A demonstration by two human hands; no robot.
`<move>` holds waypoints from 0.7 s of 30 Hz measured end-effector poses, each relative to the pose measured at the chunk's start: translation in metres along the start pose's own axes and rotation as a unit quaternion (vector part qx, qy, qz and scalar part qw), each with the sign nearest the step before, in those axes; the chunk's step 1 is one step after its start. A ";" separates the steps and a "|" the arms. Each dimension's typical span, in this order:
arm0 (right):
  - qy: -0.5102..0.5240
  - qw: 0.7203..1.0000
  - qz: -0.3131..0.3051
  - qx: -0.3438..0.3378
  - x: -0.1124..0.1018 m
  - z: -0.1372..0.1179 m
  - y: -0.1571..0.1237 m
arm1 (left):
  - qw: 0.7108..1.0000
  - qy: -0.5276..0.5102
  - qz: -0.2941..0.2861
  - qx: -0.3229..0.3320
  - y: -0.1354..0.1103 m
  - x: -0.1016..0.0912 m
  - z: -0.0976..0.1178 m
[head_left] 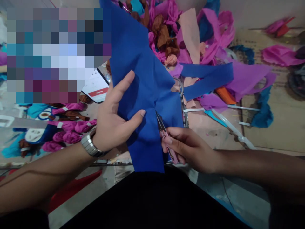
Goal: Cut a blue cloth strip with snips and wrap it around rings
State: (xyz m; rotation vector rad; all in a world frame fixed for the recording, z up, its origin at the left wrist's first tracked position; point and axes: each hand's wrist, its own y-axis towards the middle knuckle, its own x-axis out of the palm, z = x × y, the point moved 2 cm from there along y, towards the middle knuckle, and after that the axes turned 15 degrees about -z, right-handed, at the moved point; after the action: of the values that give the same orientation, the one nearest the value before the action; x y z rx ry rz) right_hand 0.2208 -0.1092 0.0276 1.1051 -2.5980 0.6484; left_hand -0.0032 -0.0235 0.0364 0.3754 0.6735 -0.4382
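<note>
Blue cloth, running near to far, should handle as light and limp; hold it left of the scissors, left hand spread over it, right hand gripping them.

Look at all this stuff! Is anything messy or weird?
Yes: the heap of pink and brown cloth beyond the blue cloth looks messy, crumpled and tangled. The blue cloth is partly cut, but scissors in the right hand probably explain that. Big pixel squares hide the upper left.
</note>
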 end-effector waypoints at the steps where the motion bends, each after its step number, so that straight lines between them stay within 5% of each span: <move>1: -0.004 1.000 -0.002 -0.003 0.002 -0.002 -0.002 | 1.000 -0.002 0.001 -0.001 0.002 -0.001 -0.002; 8: -0.121 0.992 0.044 -0.015 0.009 -0.028 -0.038 | 0.998 -0.037 -0.045 0.013 0.011 -0.014 0.012; 11: -0.199 0.956 0.127 -0.176 -0.009 -0.046 -0.043 | 0.997 -0.031 -0.040 0.066 0.004 -0.030 0.038; 13: -0.127 0.917 0.214 -0.310 -0.027 -0.054 -0.039 | 0.993 -0.035 -0.043 0.103 -0.001 -0.040 0.052; 14: -0.093 0.913 0.206 -0.339 -0.035 -0.057 -0.034 | 0.991 -0.033 -0.039 0.121 -0.002 -0.044 0.056; 19: 0.011 0.949 0.151 -0.275 -0.052 -0.067 -0.025 | 0.964 -0.083 -0.018 0.251 0.008 -0.048 0.054; 21: 0.020 0.956 0.154 -0.249 -0.053 -0.070 -0.031 | 0.975 -0.115 -0.020 0.191 0.017 -0.043 0.042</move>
State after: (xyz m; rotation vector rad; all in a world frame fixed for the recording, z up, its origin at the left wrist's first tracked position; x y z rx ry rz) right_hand 0.2825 -0.0612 0.0780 0.5327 -2.6964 0.0483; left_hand -0.0029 -0.0174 0.0984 0.6639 0.3697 -0.6410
